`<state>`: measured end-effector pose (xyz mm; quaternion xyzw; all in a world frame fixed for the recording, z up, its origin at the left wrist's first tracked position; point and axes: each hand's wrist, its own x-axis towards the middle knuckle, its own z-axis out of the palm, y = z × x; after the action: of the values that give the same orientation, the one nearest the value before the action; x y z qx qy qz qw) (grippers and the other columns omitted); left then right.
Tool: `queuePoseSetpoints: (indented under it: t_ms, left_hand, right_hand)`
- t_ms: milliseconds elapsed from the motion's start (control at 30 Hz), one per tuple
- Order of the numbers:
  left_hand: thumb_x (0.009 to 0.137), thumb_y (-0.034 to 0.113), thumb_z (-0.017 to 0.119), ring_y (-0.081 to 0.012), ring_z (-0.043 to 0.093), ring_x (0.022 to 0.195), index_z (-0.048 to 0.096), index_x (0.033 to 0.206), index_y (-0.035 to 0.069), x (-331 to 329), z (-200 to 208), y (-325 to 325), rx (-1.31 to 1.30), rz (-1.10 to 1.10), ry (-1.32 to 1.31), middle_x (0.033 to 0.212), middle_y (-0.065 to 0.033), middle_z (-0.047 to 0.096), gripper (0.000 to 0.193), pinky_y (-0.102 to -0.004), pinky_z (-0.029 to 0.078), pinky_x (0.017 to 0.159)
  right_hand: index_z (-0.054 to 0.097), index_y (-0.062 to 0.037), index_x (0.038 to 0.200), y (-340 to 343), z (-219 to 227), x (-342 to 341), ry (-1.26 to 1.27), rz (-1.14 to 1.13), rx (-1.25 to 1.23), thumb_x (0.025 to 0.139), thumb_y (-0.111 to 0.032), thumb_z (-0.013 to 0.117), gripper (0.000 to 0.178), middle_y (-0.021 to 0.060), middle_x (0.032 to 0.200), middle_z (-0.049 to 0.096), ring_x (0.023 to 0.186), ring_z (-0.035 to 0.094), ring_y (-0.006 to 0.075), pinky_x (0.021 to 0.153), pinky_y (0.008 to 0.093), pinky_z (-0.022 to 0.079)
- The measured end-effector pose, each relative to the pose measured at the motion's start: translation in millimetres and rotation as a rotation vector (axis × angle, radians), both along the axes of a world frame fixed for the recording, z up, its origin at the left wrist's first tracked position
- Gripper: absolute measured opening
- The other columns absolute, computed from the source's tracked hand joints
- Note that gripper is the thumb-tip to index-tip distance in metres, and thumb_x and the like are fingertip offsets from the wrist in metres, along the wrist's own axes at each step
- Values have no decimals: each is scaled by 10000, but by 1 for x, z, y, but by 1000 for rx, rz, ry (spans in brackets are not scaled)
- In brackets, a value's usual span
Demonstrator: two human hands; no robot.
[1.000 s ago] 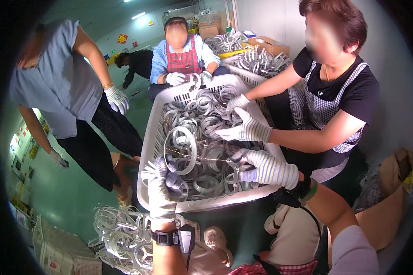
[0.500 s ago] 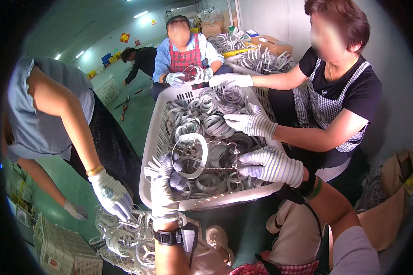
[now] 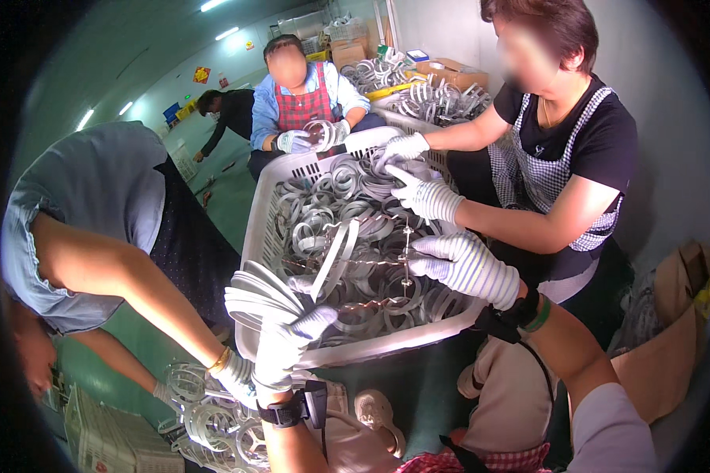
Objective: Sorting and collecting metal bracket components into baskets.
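My gloved left hand [image 3: 292,335] is closed on a fanned stack of flat grey-white rings [image 3: 256,296] at the front left of the white crate [image 3: 379,351]. One more ring [image 3: 341,256] stands nearly edge-on just beyond its fingers, by the twisted wires of a metal wire frame [image 3: 371,262]; whether it encircles them I cannot tell. The frame's short crossbar [image 3: 408,256] is pinched by my gloved right hand [image 3: 469,264], over the crate. Beneath both hands lie many loose rings [image 3: 315,213] in the crate.
Across the crate, a co-worker in a checked apron [image 3: 548,158] reaches in with gloved hands. Another in a red plaid apron [image 3: 300,102] holds rings. At left a person bends over a pile of rings [image 3: 213,426]. Cardboard [image 3: 663,347] stands at right.
My left hand has turned, its stack of rings fanning up and left. The single ring has swung from face-on to nearly edge-on. The person at left has bent lower.
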<state>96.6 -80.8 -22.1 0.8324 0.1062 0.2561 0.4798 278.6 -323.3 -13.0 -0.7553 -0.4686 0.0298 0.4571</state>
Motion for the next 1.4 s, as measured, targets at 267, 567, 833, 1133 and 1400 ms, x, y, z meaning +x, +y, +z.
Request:
queuePoseSetpoints:
  t_ms: [267,567,833,1133,1400]
  left_hand:
    - [750,133,764,-107,524,716,601,999,56,21,-15,-29,81,77,-134,789,10,579,307,-236,447,658]
    - [804,70,666,-184,490,1077,473,1266,15,28,19,-71,210,116,-642,1267,-83,476,504,-304,407,910]
    - [803,182,699,-122,519,854,516,1161,66,17,2,-49,274,311,-423,1029,-41,536,418,-257,420,766]
    - [787,239,742,-119,496,647,618,832,24,17,20,-76,195,149,-225,639,-2,500,252,-269,406,603]
    - [733,240,793,-99,484,738,611,1022,35,22,44,-103,-360,115,-593,869,-11,582,399,-270,412,640]
  right_hand:
    - [656,-19,980,8,-10,0,-297,-184,188,844,-271,627,288,149,879,671,813,645,286,763,366,494]
    - [606,33,998,24,-27,-8,110,51,409,915,-322,571,366,3,713,599,661,552,100,593,239,444]
    - [589,-32,910,22,-15,-38,1185,329,117,902,-466,539,437,-75,550,407,428,340,32,396,191,254]
    - [566,-44,1001,25,-12,-42,1363,508,208,898,-442,559,411,-72,573,409,453,353,28,421,198,274]
    - [569,-57,1040,29,-17,-34,1072,294,227,918,-343,549,311,-51,610,456,470,396,44,439,208,312]
